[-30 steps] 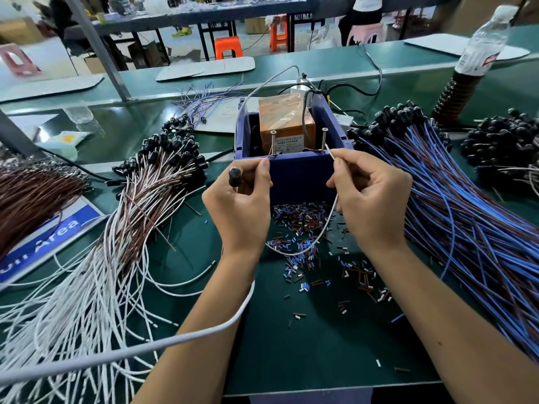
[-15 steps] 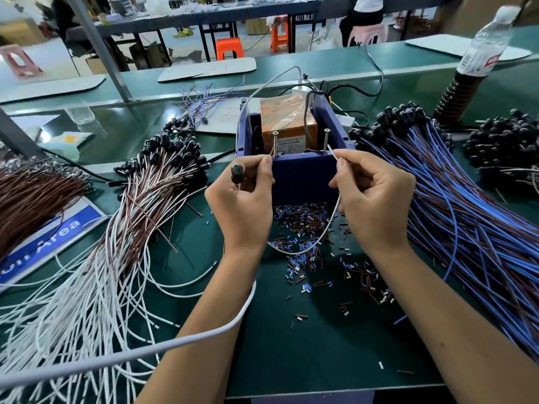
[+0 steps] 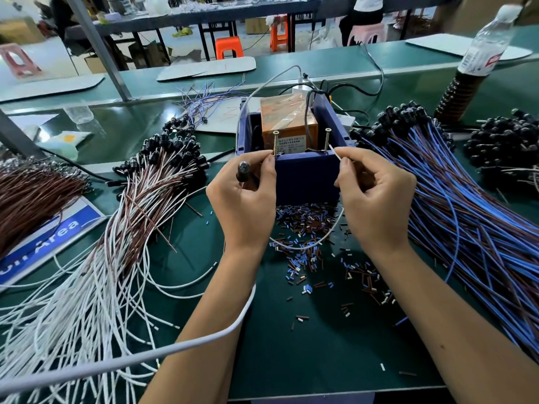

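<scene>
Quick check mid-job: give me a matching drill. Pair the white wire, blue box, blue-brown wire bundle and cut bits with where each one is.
Things:
1. white wire
2. blue box
3. blue-brown wire bundle
4. cut bits

Places:
A. scattered on the green mat in front of the box
B. spread out to the right of the box
C. looped between the left hand and the right hand
D. standing just beyond both hands

Pairs: 1-C, 2-D, 3-B, 4-A
</scene>
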### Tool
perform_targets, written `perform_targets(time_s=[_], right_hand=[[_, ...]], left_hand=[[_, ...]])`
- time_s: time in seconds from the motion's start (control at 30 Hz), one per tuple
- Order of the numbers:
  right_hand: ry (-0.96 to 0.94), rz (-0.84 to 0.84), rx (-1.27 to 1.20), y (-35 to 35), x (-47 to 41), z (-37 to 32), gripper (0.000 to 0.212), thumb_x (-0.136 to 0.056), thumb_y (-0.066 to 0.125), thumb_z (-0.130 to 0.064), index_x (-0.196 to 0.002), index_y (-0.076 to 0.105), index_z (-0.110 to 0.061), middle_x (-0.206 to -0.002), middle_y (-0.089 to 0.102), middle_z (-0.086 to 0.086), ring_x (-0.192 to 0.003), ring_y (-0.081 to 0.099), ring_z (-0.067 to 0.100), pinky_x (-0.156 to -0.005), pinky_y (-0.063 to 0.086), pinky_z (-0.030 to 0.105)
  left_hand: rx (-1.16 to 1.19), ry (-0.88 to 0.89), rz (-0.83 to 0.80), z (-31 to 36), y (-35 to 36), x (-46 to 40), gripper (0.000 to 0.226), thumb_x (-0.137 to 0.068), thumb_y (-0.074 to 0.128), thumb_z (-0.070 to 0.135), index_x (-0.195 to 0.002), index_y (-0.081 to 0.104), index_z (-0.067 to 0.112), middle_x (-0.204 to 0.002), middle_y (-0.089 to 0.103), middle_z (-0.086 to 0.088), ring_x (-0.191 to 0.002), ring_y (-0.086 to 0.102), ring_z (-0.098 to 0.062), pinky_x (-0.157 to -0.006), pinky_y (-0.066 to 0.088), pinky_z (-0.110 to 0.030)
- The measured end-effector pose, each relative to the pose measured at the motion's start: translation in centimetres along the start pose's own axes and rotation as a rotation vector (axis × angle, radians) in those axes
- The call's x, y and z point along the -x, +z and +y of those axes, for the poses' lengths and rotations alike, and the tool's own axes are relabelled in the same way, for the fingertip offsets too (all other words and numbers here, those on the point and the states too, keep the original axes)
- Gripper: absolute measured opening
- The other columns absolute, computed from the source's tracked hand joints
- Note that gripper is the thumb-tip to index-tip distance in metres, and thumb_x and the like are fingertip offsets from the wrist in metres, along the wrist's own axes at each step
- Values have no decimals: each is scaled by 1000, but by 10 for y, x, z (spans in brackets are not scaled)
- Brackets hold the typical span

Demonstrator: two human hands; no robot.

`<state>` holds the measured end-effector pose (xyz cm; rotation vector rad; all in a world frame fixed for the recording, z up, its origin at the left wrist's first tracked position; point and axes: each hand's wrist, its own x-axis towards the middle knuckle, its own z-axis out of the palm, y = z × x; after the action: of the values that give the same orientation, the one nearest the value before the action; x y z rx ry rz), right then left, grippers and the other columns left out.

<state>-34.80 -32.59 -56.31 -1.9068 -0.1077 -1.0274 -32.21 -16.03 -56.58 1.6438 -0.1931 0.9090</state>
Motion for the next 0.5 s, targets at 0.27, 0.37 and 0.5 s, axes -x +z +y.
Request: perform_targets(time_s=[0.27,0.37,0.5], right_hand=[[-1,15,-23,2,-2,-5,16,-101,67,-15,-108,80,-11,-84,75,-7,-72,69,9,-66,57,27],[-4,16,-23,3,-1,-3,16,-100,67,-14,-108,80,-11,-82,75,-5,-69,68,10,-64,56,29],[-4,22,-16,2,-2,-1,17,-101,66,-14,-108,81,-12,-88,76,-7,-74,69,4,-68,53,20]], left_hand=[[-14,24,7,1,0,-1,9,-93,70,13,-91,78,17,-78,71,4,-69,62,-7,-64,47,-23],[-8,19,8,1,0,-1,9,-92,69,14,-90,78,16,-77,70,2,-67,62,-12,-62,48,-27],[-2,12,10,1,0,0,10,-92,69,13,-88,77,17,-77,71,2,-67,62,-11,-63,48,-25]])
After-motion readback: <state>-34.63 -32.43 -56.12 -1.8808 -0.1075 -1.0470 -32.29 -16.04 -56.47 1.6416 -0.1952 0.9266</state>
